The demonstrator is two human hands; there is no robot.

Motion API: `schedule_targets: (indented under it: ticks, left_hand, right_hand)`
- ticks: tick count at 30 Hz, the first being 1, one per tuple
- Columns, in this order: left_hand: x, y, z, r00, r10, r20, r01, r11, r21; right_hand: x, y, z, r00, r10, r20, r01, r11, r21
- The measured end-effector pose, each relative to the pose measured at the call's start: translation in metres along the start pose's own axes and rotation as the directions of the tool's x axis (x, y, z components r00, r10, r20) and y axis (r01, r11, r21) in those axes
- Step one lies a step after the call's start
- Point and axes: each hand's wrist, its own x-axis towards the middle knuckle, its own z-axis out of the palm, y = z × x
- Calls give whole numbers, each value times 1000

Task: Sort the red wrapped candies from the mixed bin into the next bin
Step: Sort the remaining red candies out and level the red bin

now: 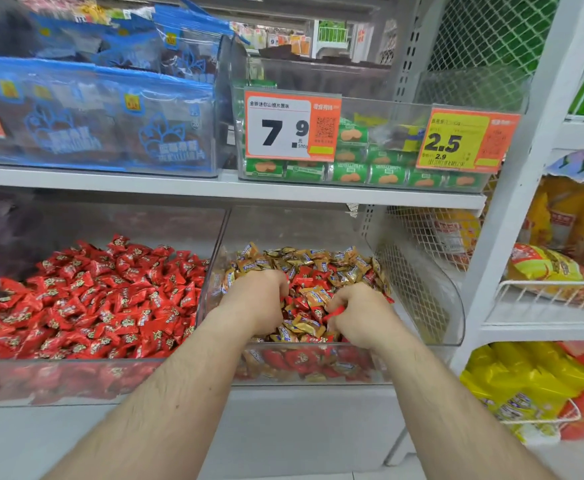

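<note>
Hands both down in the mixed bin, the clear tub at the right of the lower shelf, holding gold and red wrapped sweets jumbled together.

Left hand: knuckles up, fingers curled down into the pile, red wrappers showing at its fingertips. It appears to be clutching red wrapped candies, though how many cannot be told, as the fingers are buried.

Right hand: fingers curled inward, thumb and forefinger pinched on one red piece that sticks out toward 9 o'clock, its long axis running roughly 9 to 3.

Remaining red pieces: mostly in the patch between the two hands and just beyond them at 12 o'clock; more lie low against the front wall, seen through the plastic. Gold wrappers crowd the back of the tub from 11 to 1 o'clock.

Key relation: the next bin, already heaped with red sweets, lies at 9 o'clock from both hands, just over the shared clear divider. The left hand is nearer, close beside that wall; the right hand would have to cross over the left wrist or travel behind it.

Judgement: the left hand's load is best carried over first, up and across the divider toward 9 o'clock. Sorting looks partly done; plenty of red is left.
</note>
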Motion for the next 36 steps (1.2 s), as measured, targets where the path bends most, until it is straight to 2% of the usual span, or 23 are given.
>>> schedule_targets:
  ticks: [5,7,9,13,16,19,21,23,25,29,33,36]
  left_hand:
    - [-4,-6,-8,998,53,-19,-55,986,-160]
    - [-3,-2,-7,998,52,-30,-58,970,-236]
    - [1,5,-6,997,29,-73,-45,972,-230]
    - [10,17,0,988,36,-148,-51,994,-94]
    - [16,21,10,990,94,-106,-97,995,-21]
    - [22,23,17,993,100,-57,-98,994,39]
    - [26,23,19,994,95,-45,-93,994,52]
    - [27,22,19,996,81,-39,-80,996,33]
    - [26,20,18,997,62,-44,-62,998,-10]
    - [18,19,3,994,23,-106,-38,989,-142]
    - [10,11,-12,982,-83,-171,50,980,-194]
    - [3,6,-15,972,-122,-201,90,982,-163]
  right_hand:
    - [-7,1,-17,993,16,-117,25,939,342]
    - [-9,-4,-20,993,34,-111,13,916,401]
    - [-9,-9,-19,995,28,-91,6,936,353]
    - [-2,-14,-15,996,33,-82,-8,959,284]
    - [9,-12,-11,996,60,-67,-47,984,174]
    - [15,-9,-1,997,77,29,-76,997,-25]
    - [19,-7,7,996,61,68,-50,988,-149]
    - [20,-6,8,997,37,71,-24,984,-177]
    - [21,-4,5,998,31,50,-26,993,-111]
    - [16,-2,-7,995,60,-74,-48,987,154]
    - [9,3,-18,981,104,-166,-28,913,406]
    - [4,5,-21,979,154,-135,-54,829,556]
